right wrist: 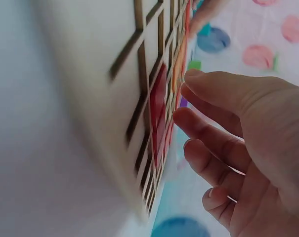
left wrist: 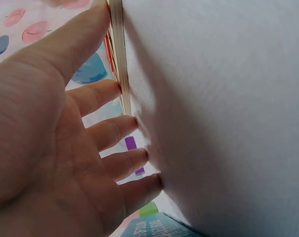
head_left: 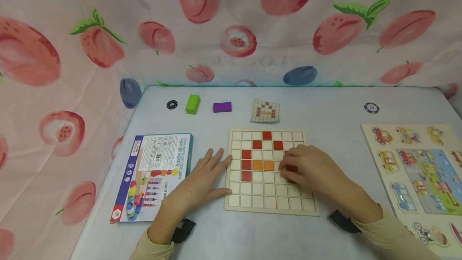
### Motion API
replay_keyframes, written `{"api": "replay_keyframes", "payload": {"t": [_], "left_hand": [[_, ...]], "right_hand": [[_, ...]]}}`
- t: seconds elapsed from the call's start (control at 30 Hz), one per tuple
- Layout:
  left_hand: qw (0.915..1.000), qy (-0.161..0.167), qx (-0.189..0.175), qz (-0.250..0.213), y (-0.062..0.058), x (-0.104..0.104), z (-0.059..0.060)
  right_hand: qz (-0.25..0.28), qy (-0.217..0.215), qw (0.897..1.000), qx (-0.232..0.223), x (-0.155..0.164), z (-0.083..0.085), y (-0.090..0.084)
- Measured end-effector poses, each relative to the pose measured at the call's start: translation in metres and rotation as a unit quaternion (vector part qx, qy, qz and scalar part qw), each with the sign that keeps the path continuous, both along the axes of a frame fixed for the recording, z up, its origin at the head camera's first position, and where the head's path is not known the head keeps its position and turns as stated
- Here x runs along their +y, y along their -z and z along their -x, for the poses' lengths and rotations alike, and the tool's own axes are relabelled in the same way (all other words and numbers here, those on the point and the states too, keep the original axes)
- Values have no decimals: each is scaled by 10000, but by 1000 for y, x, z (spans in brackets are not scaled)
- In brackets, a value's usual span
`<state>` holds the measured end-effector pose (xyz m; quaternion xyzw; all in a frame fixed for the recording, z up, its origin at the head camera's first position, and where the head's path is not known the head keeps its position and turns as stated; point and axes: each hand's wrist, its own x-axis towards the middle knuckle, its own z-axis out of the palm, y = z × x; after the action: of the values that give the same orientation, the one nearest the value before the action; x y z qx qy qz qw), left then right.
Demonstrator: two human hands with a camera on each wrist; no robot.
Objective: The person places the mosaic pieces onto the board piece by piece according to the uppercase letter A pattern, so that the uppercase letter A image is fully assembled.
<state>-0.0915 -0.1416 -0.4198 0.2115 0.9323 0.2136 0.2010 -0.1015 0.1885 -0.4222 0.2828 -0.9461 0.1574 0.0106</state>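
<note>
A wooden grid board (head_left: 270,204) lies on the table with red tiles (head_left: 246,176) stepping up to a peak and two orange tiles (head_left: 268,165) side by side within. My left hand (head_left: 202,177) rests with spread fingers at the board's left edge, thumb and a fingertip right at the rim. Over the board's right side, my right hand (head_left: 306,167) hovers with loosely bent fingers and partly hides more red tiles. In the right wrist view, nothing shows between its thumb and forefinger, which are close to the grid. Behind the board lies a small pattern card (head_left: 265,111).
A boxed bead set (head_left: 155,175) lies left of the board. Along the back are a black chip (head_left: 172,104), a green block (head_left: 193,104), a purple block (head_left: 222,107) and a blue-white chip (head_left: 371,108). A vehicle puzzle board (head_left: 390,171) lies at the right.
</note>
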Motion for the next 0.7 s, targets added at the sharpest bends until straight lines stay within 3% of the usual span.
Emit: {"api": "replay_keyframes", "payload": {"t": [0.23, 0.43, 0.7], "left_hand": [[10000, -61, -73, -27, 0, 0, 0], [9999, -64, -87, -16, -1, -1, -1], [9999, -64, -112, -81, 0, 0, -1]], "right_hand": [[-112, 918, 9943, -523, 63, -38, -1], [-394, 1361, 9883, -570, 111, -72, 9], [-1117, 1847, 9658, -1438, 154, -90, 15]]}}
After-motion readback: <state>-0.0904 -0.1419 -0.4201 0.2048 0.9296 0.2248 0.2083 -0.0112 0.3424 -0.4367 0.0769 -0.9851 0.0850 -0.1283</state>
